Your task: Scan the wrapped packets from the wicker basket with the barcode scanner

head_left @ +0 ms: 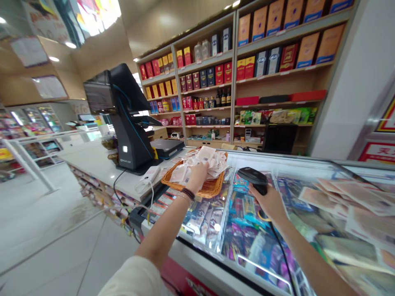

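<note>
- Reaching forward and slightly right to the wicker basket (216,192) with the left hand (198,174), arm long and nearly straight, rising from the near left of the basket.
- Keeping the back of the left hand upward over the basket, fingers among the clear packets (207,155) heaped inside it; impossible to tell whether pinched together on one or only resting there.
- Wearing dark beads (188,193) on the left wrist, just at the near rim of the basket, with a pale sleeve (132,279) pushed back farther down the arm.
- Gripping, right of the basket, the handle of a black scanner (253,177) with the right hand (268,201), fingers wrapped closed around it, thumb toward the basket.
- Angling the right forearm up and leftward from the near right of the basket, scanner head raised above the glass counter (230,242), pointed away and left.
- Trailing from the scanner toward the near right of the basket, a black cable (282,248).
- Lying well right of the basket, on the glass, more flat packets (354,195).
- Standing left of the basket, a black register terminal (132,131); closer to it, a small white device (151,174).
- Rising beyond the basket, shelves (205,92) of boxes and bottles.
</note>
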Demonstrator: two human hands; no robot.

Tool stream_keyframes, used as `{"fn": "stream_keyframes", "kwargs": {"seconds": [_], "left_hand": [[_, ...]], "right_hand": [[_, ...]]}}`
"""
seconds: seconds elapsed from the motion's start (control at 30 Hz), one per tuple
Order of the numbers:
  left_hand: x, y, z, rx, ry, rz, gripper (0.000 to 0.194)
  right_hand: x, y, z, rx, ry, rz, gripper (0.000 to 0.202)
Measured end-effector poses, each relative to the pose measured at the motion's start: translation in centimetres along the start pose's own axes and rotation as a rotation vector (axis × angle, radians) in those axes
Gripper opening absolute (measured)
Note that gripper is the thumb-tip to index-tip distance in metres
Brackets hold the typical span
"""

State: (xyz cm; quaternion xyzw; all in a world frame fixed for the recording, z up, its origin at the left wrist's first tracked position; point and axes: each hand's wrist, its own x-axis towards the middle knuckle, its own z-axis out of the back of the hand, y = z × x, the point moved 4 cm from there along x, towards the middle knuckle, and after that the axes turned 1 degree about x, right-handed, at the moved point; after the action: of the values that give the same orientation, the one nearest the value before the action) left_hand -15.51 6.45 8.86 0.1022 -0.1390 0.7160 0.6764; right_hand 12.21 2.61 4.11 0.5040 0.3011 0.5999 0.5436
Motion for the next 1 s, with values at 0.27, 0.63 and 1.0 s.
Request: {"fn": "stream_keyframes", "kwargs": {"seconds": [0.27,0.63,1.0], "left_hand": [[-0.3,2.5,1.0,-0.259,-0.310,0.156,0.036],[0.2,4.7,-0.1,-0.174,-0.133,0.245,0.034],[-1.0,5.2,2.4,-0.238,-0.300,0.229,0.046]], "right_hand": [[-0.5,0.2,0.1,0.012,-0.013,0.003,0.034],[-0.5,0.1,0.8,0.068,-0.037,-0.011,0.034],[-1.7,0.7,1.7,0.059,-0.035,0.008,0.035]]}}
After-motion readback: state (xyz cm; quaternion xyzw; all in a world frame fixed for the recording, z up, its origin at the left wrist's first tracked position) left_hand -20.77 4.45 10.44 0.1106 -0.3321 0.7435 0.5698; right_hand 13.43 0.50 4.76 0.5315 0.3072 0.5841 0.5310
